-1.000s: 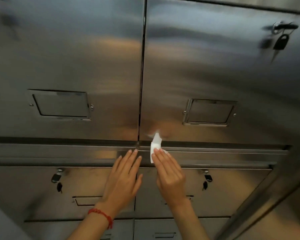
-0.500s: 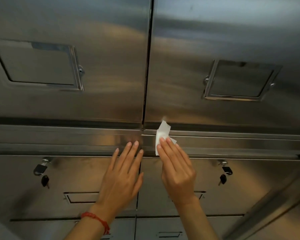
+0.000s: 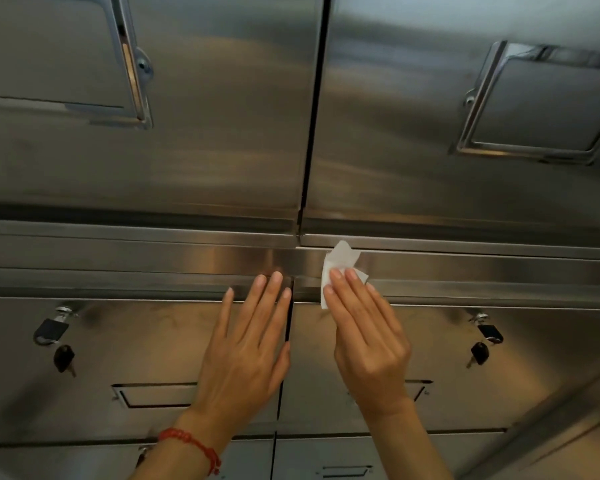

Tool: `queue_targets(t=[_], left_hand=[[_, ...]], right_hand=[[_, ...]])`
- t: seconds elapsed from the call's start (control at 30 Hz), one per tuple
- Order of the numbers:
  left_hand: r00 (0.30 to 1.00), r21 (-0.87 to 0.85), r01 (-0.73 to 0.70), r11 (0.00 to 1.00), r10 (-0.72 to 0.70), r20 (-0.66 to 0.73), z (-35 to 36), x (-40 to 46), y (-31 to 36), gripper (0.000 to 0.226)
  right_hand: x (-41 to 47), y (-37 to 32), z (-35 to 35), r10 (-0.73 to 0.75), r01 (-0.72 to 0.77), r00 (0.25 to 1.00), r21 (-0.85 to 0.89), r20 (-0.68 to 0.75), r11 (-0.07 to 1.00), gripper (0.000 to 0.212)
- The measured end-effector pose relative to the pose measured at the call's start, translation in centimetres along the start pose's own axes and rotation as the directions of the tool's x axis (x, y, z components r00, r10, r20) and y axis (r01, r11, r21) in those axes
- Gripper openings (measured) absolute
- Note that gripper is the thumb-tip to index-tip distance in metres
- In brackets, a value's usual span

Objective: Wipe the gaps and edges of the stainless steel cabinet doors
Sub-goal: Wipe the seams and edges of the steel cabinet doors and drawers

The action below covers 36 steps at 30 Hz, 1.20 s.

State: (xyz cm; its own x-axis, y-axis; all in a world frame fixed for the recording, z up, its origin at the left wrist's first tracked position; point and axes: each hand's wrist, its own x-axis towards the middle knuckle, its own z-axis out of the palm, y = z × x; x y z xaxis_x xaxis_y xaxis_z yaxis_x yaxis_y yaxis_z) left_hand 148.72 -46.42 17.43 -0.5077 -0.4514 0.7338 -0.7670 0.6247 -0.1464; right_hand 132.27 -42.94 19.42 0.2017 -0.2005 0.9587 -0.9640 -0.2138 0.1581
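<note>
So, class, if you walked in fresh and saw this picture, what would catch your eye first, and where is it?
Two bare hands low in the middle: the right hand presses a white wipe with straight fingers against the horizontal steel rail, while the left hand lies flat beside the dark vertical gap. A red bracelet circles the left wrist, and black keys hang from the lower door locks.

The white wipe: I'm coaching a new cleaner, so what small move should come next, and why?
Probably slide the wipe sideways along the horizontal rail under the upper doors. The right hand presses it flat there with straight fingers, just right of the vertical gap, while the left hand rests flat on the lower door.
</note>
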Motion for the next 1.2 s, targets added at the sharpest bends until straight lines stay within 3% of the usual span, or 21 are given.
queue_targets(t=[0.23,1.2], left_hand=[[1.0,0.001,-0.013,1.0,0.013,0.007,1.4,-1.1,-0.4,0.05],[1.0,-0.024,0.011,1.0,-0.012,-0.029,1.9,-1.8,-0.1,0.055]], right_hand=[[-1.6,-0.8,0.8,0.014,-0.014,1.0,0.001,0.016,1.0,0.022],[-1.9,-2.1,1.5,0.005,-0.005,1.0,-0.076,-0.002,0.997,0.022]])
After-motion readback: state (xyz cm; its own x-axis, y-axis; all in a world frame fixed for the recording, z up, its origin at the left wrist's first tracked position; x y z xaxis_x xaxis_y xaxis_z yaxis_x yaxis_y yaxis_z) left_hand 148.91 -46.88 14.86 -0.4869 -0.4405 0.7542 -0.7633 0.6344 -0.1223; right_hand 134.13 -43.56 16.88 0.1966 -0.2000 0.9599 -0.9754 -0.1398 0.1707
